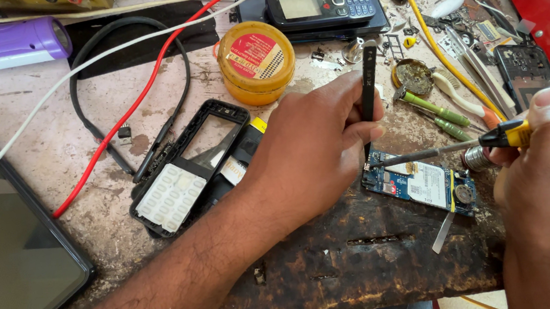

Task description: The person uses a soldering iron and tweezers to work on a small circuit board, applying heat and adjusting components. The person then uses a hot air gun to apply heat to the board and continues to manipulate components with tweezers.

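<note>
A blue phone circuit board [424,186] lies on the worn wooden bench near its front edge. My left hand [311,148] is closed around black tweezers [368,86] whose tip rests on the board's left end. My right hand [543,151] grips a soldering iron with a yellow and black handle [518,132]; its metal tip [408,157] reaches left and touches the board beside the tweezers. Left of my left hand sits a black phone front cover [190,165] with a white keypad, face down.
A yellow round tin of flux [255,60] stands behind my left hand. Behind it, a black keypad phone [321,3] rests on a dark device. A dark tablet [11,244] lies at left. Red, white and black cables [148,73] cross the bench. Screwdrivers, a brush and small parts clutter the right.
</note>
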